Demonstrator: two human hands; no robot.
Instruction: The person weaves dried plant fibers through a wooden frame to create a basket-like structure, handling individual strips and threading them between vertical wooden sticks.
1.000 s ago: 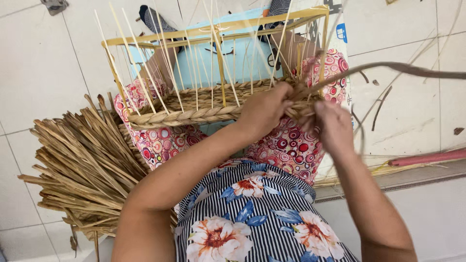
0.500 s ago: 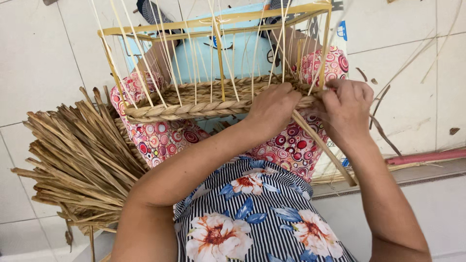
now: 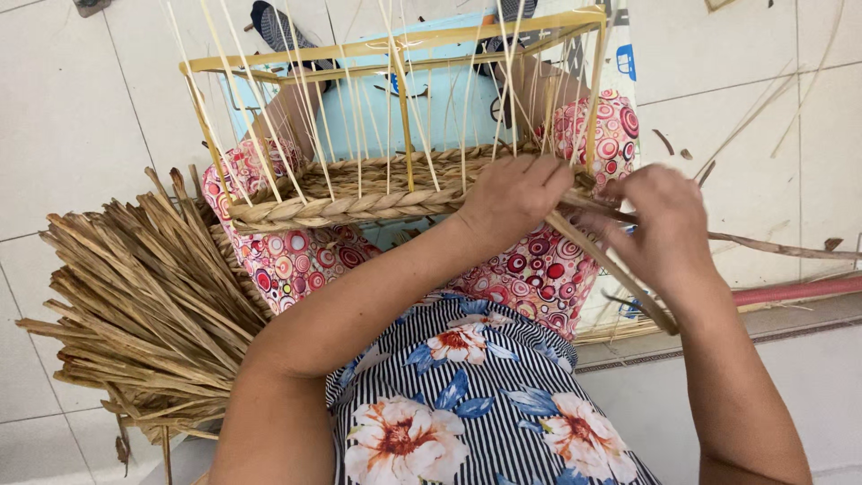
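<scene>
While resting on the lap, half-woven rectangular straw basket with upright pale stakes (image 3: 359, 193); left hand (image 3: 516, 202) pressing its braided rim, fingers curled; right hand (image 3: 660, 224) pinching a long brown straw strand (image 3: 781, 247); dried straw bundle (image 3: 135, 305) lying left.

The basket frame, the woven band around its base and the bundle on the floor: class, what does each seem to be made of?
The basket frame looks like yellow-painted metal rod, judging by its thin, straight, smooth bars; painted cane is possible. The woven band appears to be dried plant fibre, matt tan, twisted into thick plaits. The bundle looks like the same dried flat stalks, loose, brownish and creased. Both hands grip one such strand.
</scene>
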